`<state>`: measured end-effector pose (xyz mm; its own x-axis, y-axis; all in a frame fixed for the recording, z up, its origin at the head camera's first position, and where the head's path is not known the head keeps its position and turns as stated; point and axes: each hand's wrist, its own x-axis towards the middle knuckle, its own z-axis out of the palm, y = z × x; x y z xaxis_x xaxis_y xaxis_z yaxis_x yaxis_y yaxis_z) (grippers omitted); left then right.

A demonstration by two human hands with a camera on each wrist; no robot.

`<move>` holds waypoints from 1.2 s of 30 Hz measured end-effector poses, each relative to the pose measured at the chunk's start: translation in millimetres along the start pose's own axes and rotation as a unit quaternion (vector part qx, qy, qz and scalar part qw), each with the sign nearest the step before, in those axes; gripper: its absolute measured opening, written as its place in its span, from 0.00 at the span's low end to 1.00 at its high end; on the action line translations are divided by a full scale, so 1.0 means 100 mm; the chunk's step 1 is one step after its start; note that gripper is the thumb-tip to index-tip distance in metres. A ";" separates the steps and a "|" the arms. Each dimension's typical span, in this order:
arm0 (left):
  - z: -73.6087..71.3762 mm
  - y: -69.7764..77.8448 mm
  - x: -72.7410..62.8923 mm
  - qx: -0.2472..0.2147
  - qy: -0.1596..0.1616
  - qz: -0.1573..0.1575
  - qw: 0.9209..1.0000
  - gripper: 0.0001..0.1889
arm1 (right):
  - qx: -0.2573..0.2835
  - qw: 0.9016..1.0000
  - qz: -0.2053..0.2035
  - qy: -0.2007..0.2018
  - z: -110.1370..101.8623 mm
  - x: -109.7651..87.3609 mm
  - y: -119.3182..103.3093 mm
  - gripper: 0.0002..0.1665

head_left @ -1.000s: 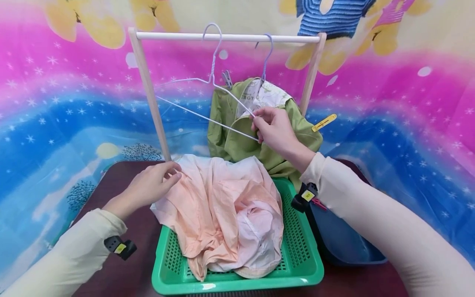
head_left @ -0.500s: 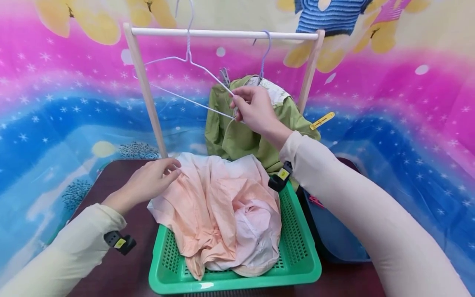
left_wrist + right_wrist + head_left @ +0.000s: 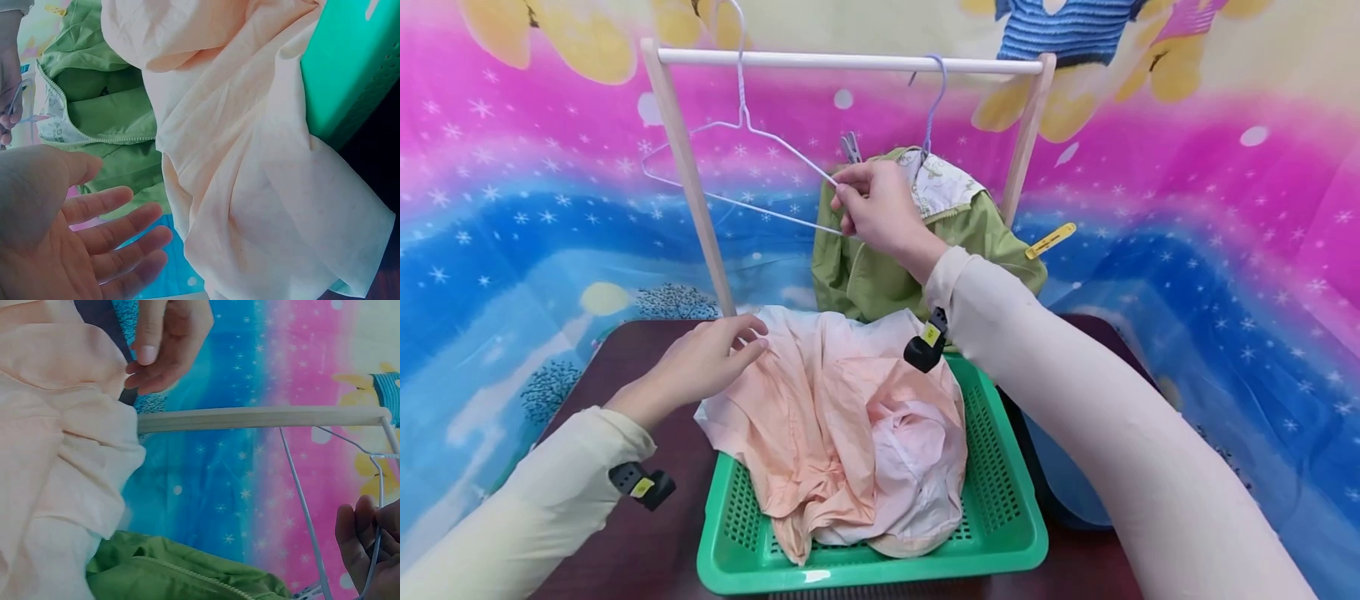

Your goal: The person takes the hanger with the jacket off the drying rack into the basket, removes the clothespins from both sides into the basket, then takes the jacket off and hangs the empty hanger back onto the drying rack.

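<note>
Wire hanger extends leftward from right fingers pinching one end, left fingers spread loosely.

- The head view crops the hanger on top; the right hand hides one corner.
- From here, the sleeve covers part of the tub.
- Cloth hides much of the basket.
- The peg: marks too small to read.

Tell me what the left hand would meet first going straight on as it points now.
The left hand would probably meet the peach garment draped over the green basket first, though the gap between them is unclear.
</note>
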<state>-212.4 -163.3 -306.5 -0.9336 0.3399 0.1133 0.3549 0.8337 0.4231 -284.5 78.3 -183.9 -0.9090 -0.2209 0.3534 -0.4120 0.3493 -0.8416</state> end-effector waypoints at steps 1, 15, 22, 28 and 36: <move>0.00 0.00 0.00 -0.001 0.000 0.000 1.000 0.16 | -0.006 1.000 0.004 -0.004 0.01 0.00 0.02 0.16; 0.02 -0.01 0.00 -0.007 0.002 0.000 1.000 0.16 | -0.035 0.999 0.021 -0.032 0.07 -0.07 0.20 0.17; 0.03 -0.03 -0.01 -0.008 0.003 0.001 1.000 0.16 | -0.044 0.998 0.029 -0.036 0.02 -0.15 0.29 0.18; 0.04 -0.05 -0.03 -0.011 0.009 0.002 1.000 0.16 | -0.070 0.997 0.013 -0.011 -0.06 -0.24 0.35 0.19; 0.03 -0.13 -0.07 -0.031 0.005 -0.013 0.999 0.15 | -0.038 0.999 0.030 0.000 -0.15 -0.35 0.51 0.20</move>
<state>-210.3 -175.7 -315.7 -0.9429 0.3141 0.1110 0.3276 0.8134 0.4807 -274.5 118.1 -233.4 -0.9325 -0.1964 0.3031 -0.3597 0.4297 -0.8282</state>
